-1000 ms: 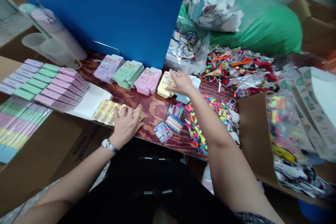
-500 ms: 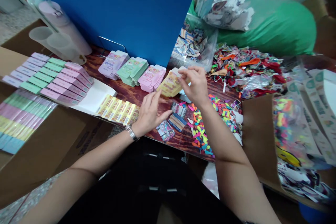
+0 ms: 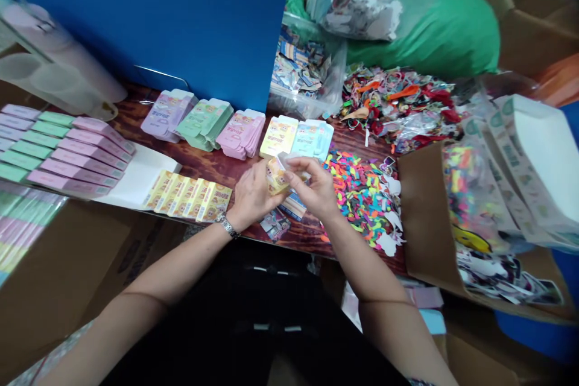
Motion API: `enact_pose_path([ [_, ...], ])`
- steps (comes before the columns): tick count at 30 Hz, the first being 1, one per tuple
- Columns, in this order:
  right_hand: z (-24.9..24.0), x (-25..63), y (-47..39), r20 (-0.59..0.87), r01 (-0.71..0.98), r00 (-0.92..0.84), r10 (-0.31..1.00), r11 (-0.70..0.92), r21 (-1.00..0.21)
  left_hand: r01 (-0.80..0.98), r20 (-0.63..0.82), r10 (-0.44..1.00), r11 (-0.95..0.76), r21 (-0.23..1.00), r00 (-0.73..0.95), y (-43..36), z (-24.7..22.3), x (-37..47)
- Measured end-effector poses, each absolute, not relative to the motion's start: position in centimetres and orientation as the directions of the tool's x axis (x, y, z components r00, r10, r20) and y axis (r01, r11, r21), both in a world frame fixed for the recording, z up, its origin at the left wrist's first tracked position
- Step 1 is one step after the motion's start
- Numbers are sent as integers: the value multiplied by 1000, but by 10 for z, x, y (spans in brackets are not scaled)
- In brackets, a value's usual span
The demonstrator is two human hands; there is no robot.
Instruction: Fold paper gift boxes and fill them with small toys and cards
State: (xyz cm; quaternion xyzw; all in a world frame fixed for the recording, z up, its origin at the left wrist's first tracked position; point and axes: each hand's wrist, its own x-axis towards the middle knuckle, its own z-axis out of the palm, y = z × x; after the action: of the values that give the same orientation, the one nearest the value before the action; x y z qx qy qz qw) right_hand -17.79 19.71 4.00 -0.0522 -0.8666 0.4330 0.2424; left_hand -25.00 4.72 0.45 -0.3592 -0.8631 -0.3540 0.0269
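Over the front of the table, my left hand [image 3: 254, 194] grips a small yellow box [image 3: 277, 175] from its left side. My right hand [image 3: 314, 186] pinches the white flap at the top of the same box. Behind them lie stacks of flat cartons: purple [image 3: 166, 116], green [image 3: 203, 123], pink [image 3: 240, 134], yellow [image 3: 278, 136] and light blue [image 3: 312, 139]. Left of my left hand, several yellow boxes [image 3: 187, 196] stand in a row. Printed cards [image 3: 275, 224] lie partly hidden beneath my hands.
Small colourful pieces [image 3: 362, 193] are spread to the right, beside an open cardboard box [image 3: 425, 211]. A pile of mixed trinkets [image 3: 402, 105] and a green bag [image 3: 452, 30] lie behind. Pink boxes [image 3: 84, 157] are at the left. A blue panel [image 3: 181, 12] stands behind the cartons.
My hands have come together around one yellow box, taken from the yellow stack and now opened out. The view has shifted right, so the table's things appear farther left.
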Motion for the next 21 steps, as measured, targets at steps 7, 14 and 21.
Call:
enact_pose_path([
  [7, 25, -155, 189, 588, -52, -759, 278, 876, -480, 563, 281, 557, 436, 702, -781, 45, 5, -248],
  [14, 25, -150, 180, 390, -87, -840, 378, 616, -783, 696, 350, 686, 320, 643, -638, 41, 2, -246],
  [21, 23, -156, 174, 209, -51, -829, 519, 303, -952, 746, 448, 657, 275, 607, -607, 38, -1, -246],
])
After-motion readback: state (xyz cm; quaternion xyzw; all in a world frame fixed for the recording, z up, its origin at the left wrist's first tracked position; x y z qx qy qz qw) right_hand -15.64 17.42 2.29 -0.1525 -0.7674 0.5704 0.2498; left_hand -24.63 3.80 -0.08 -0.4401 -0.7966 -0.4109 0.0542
